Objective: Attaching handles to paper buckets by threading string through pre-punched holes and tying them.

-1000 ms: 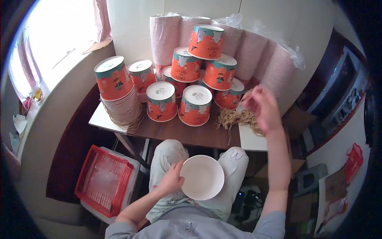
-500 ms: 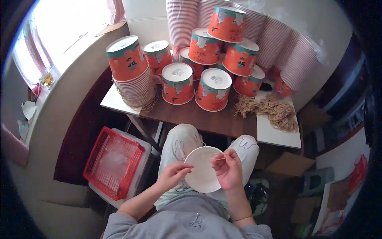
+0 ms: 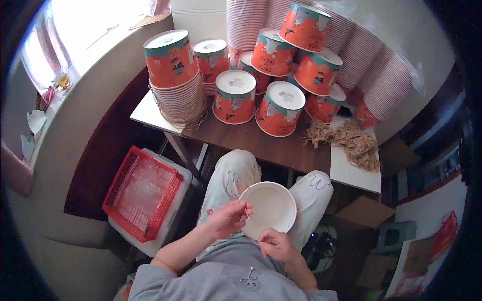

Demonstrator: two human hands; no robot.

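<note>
A white paper bucket (image 3: 268, 206) rests in my lap, its open mouth facing up. My left hand (image 3: 227, 219) pinches its near-left rim, with a thin piece of string at the fingertips. My right hand (image 3: 275, 244) is curled at the bucket's lower edge, close to my body; whether it holds string I cannot tell. On the brown table (image 3: 281, 148) ahead lies a heap of tan twine handles (image 3: 351, 142) at the right.
Orange lidded buckets (image 3: 278, 109) are piled on the table, with a tall nested stack (image 3: 174, 80) at the left and sleeves of striped cups (image 3: 381, 75) behind. A red basket (image 3: 141, 191) sits on a clear bin at my left. A cardboard box (image 3: 364, 213) lies at my right.
My right hand came back from the twine heap to the bucket in my lap and now sits at its lower edge. My left hand shifted onto the rim. The view moved closer to the table.
</note>
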